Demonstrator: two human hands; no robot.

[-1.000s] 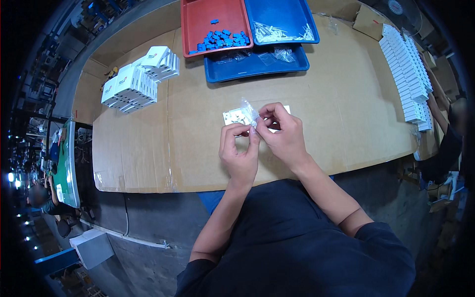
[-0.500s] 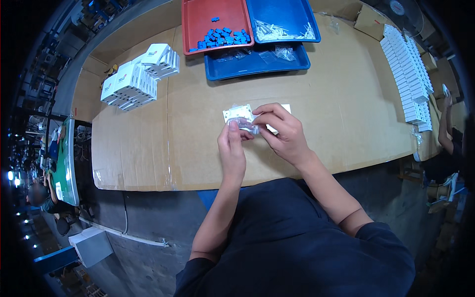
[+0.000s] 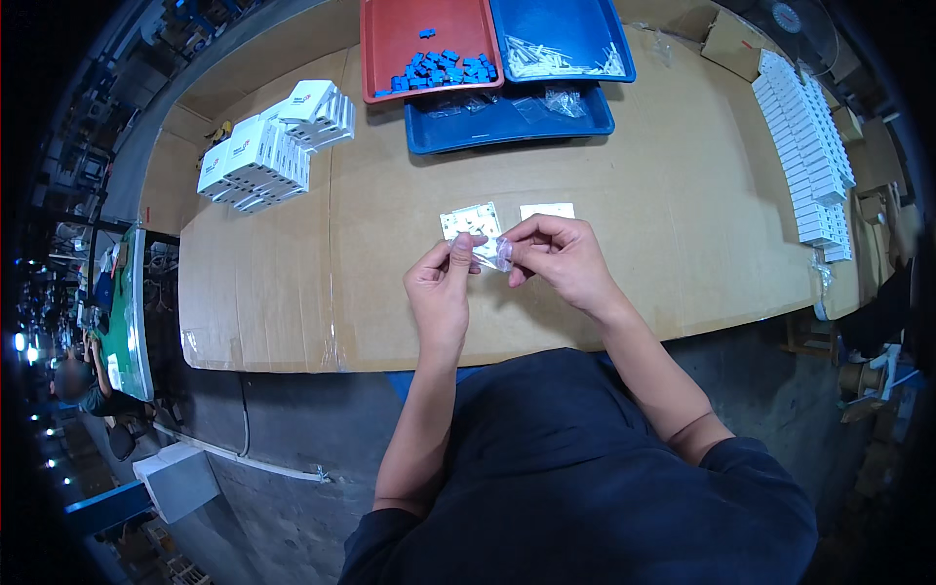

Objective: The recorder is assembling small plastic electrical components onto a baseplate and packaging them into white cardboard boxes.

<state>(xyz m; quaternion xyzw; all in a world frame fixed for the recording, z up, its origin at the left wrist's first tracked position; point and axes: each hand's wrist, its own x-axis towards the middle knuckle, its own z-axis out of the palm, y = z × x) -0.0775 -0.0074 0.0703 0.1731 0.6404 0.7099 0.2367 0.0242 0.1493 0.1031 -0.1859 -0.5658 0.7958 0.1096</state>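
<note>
Between my two hands, over the near middle of the table, is a small clear plastic bag [image 3: 503,255]. My left hand [image 3: 441,283] pinches its left side between thumb and forefinger. On the other side my right hand [image 3: 561,255] grips the bag's right end with fingertips closed. What the bag contains, if anything, is too small to tell. Just beyond my left fingertips lies a white plate-like part [image 3: 470,220] with small holes and details, its near edge partly covered. A second flat white piece [image 3: 547,210] lies beyond my right hand, partly hidden by it.
A red tray [image 3: 429,24] of blue pieces and a blue tray [image 3: 556,29] of white sticks rest above another blue tray [image 3: 507,141] with clear bags. White boxes [image 3: 255,156] are stacked at left, a long row of white units [image 3: 804,156] at right. A person [image 3: 97,390] sits far left.
My hands have drawn slightly apart, the left shifting left and down, with the plastic bag stretched between them. More of both white pieces now shows. The person's arm at far right has left view.
</note>
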